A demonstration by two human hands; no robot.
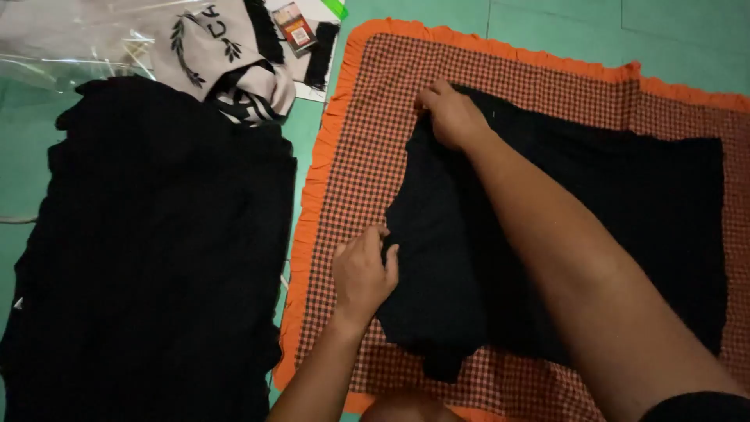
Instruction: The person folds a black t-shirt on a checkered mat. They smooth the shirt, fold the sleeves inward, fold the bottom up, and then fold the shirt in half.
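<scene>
Black garment lay spread on checked orange-frilled mat, left part folded inward. Judged mid-fold: next move needs fold edge pressed flat, kept aligned. Right hand reached across, arm extended, fingers curled pinching far cloth edge. Left hand near, fingers bent gripping near edge.

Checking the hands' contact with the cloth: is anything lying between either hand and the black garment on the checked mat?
Nothing visible does. The left hand and right hand both rest directly on the black garment, at its left edge, on the checked mat.
</scene>
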